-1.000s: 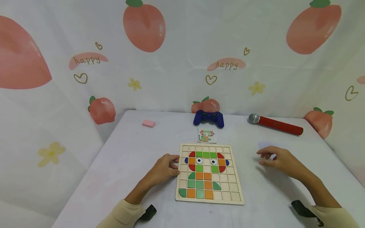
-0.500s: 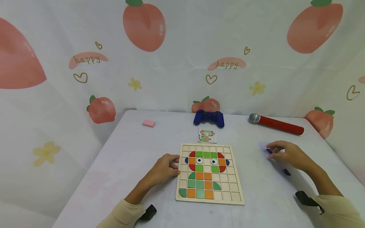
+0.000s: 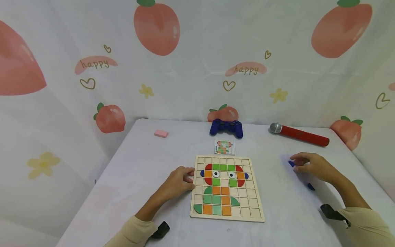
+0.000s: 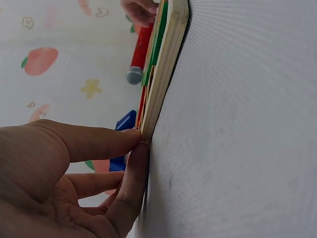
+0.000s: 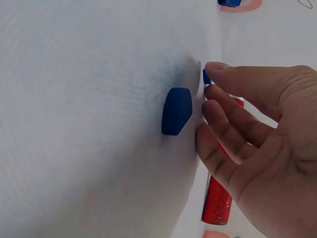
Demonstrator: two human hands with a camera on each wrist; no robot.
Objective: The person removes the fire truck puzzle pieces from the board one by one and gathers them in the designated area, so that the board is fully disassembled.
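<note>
My left hand (image 3: 178,181) touches the left edge of a wooden grid board (image 3: 253,192). In the left wrist view, the thumb (image 4: 106,144) and a finger meet that edge, close to the tabletop. Coloured tiles fill part of the grid, forming a figure with two round eyes. To the right of the board, my right hand (image 3: 316,167) pinches a small blue half-round tile (image 3: 291,164) with thumb and index finger, low over the table; the fingers partly hide it in the right wrist view. A second blue half-round tile (image 5: 177,111) lies on the table under the hand.
Beyond the board lies a small pattern card (image 3: 224,146), with a blue game controller (image 3: 226,128) behind it. A red microphone (image 3: 300,134) rests at the back right. A pink block (image 3: 161,133) sits at the back left. A printed cloth hangs behind the table.
The right hand has drawn back a little to the right, and both blue tiles have come into sight. The left hand and board stay in place.
</note>
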